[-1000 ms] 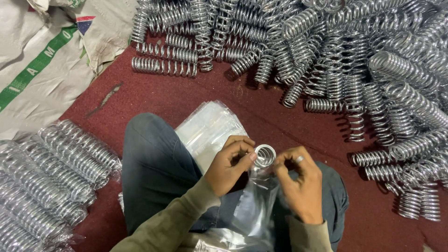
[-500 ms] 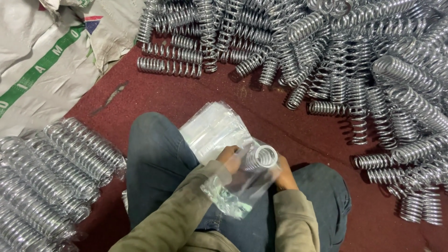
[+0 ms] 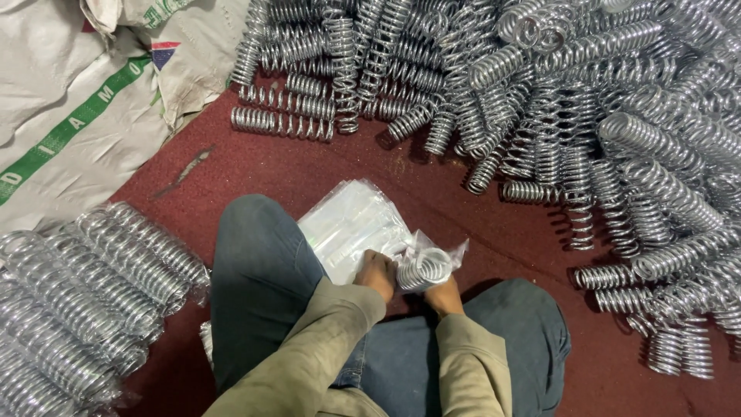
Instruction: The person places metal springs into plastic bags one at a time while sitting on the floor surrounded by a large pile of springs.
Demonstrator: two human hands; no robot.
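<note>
My left hand [image 3: 377, 272] and my right hand [image 3: 444, 293] both grip one shiny metal coil spring [image 3: 424, 266] that sits inside a thin clear plastic bag [image 3: 444, 251]. The spring is held low between my knees, its open end tilted up toward me, and the bag's loose mouth sticks out past it. Just beyond my left hand, a stack of flat clear plastic bags [image 3: 351, 224] lies on the dark red floor [image 3: 293, 166] beside my left knee [image 3: 255, 232]. Both sleeves are olive, the trousers blue.
A big loose heap of bare coil springs [image 3: 587, 100] covers the far and right side of the floor. Bagged springs [image 3: 85, 293] lie in rows at the left. White woven sacks [image 3: 85, 85] with a green stripe sit at the top left.
My hands have moved down and closer to my body with the spring. The plastic bag now covers the spring, which stood bare between my fingers a second ago.
</note>
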